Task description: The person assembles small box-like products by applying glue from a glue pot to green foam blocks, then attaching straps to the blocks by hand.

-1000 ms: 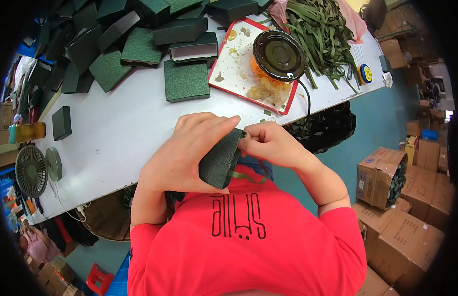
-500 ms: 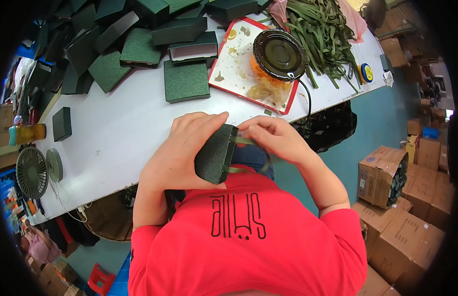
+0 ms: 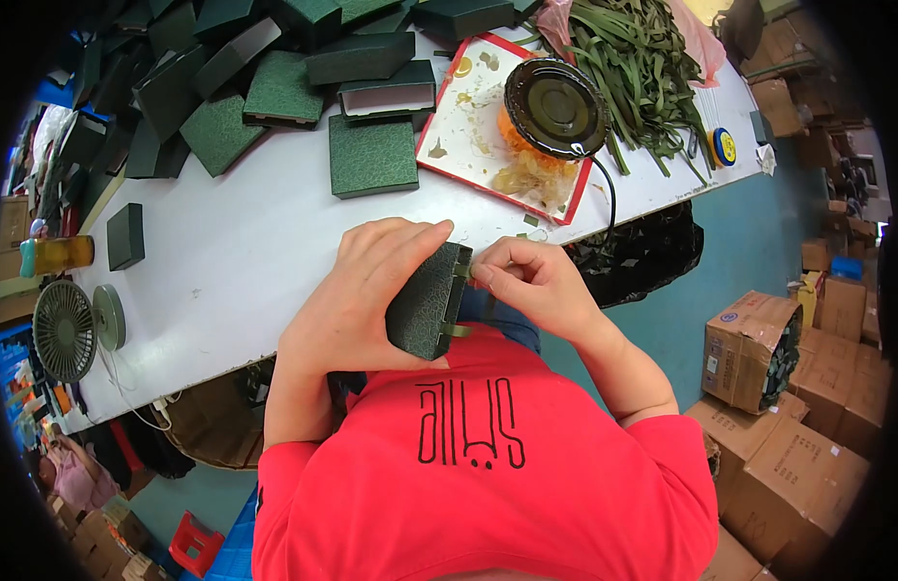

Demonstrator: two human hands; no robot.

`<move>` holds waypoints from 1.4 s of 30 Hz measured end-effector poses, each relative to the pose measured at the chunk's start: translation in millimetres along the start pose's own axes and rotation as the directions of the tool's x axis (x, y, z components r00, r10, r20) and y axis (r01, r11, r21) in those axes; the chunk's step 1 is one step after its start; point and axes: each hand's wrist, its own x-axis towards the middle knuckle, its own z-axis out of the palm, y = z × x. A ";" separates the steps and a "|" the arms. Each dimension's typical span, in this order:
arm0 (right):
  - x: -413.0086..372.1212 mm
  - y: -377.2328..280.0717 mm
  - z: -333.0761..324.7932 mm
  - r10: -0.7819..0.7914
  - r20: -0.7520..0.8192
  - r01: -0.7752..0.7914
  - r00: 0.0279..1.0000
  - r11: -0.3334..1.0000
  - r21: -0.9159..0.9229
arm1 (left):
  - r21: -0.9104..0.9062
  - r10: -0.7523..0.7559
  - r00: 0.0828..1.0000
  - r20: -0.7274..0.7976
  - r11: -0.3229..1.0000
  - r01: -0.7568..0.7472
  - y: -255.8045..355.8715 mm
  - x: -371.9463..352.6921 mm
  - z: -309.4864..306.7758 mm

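Note:
A small dark green textured box is held near the front of my red shirt. My left hand is closed around it, with the fingers over the top end and the thumb along the lower end. Olive green ribbon shows at two places on the box's right edge. My right hand is closed beside that edge, thumb and forefinger pinching the ribbon at the upper place. What the other right fingers touch is hidden.
Many green boxes are heaped at the table's back. A red-rimmed white board bears a black round pot with a cord. Green ribbons lie behind it. A small fan is left; cartons stand right.
The long ribbon loops that stuck out from the box's right edge are now drawn in to short ends. My right hand has come closer to the box edge.

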 end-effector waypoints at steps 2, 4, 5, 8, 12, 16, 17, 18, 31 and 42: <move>-0.7 -3.6 -0.8 0.004 0.020 -0.004 1.000 0.999 -0.044 | 0.018 -0.007 1.000 -0.005 1.000 0.007 0.5 -0.3 0.4; -1.7 -6.1 -0.9 0.000 0.027 0.002 1.000 0.996 -0.088 | 0.034 -0.008 1.000 -0.011 0.999 0.009 0.6 -0.2 1.4; -1.0 -3.8 -1.1 0.001 0.014 0.000 1.000 0.999 -0.044 | 0.039 -0.011 1.000 -0.007 0.999 0.011 1.0 0.2 1.1; 3.1 4.6 -0.7 -0.020 -0.014 0.020 1.000 0.999 0.033 | 0.048 -0.010 1.000 -0.004 0.999 0.010 1.2 0.8 0.1; 5.1 1.6 5.6 -0.053 -0.050 0.053 0.997 0.999 0.007 | 0.051 -0.002 1.000 -0.014 0.999 0.003 0.8 0.4 0.2; 8.0 0.4 8.3 -0.027 -0.075 0.020 0.997 0.995 -0.093 | 0.051 0.008 1.000 -0.002 0.999 -0.008 1.9 2.1 0.6; 8.8 -0.1 9.3 -0.015 -0.077 0.008 0.997 0.995 -0.100 | 0.057 0.010 1.000 0.005 0.998 -0.010 2.7 2.9 1.2; 9.4 -0.8 10.8 -0.003 -0.080 -0.006 0.997 0.994 -0.107 | 0.063 0.012 1.000 0.014 0.998 -0.013 3.9 3.9 2.1; 17.3 -4.9 7.7 0.056 -0.045 -0.058 0.997 0.997 -0.055 | 0.108 -0.001 1.000 -0.018 0.994 0.003 2.6 4.0 5.8; 9.8 -1.2 0.6 -0.041 -0.081 0.040 0.996 0.999 -0.014 | 0.086 0.022 0.998 -0.054 0.996 -0.017 -0.6 0.2 4.1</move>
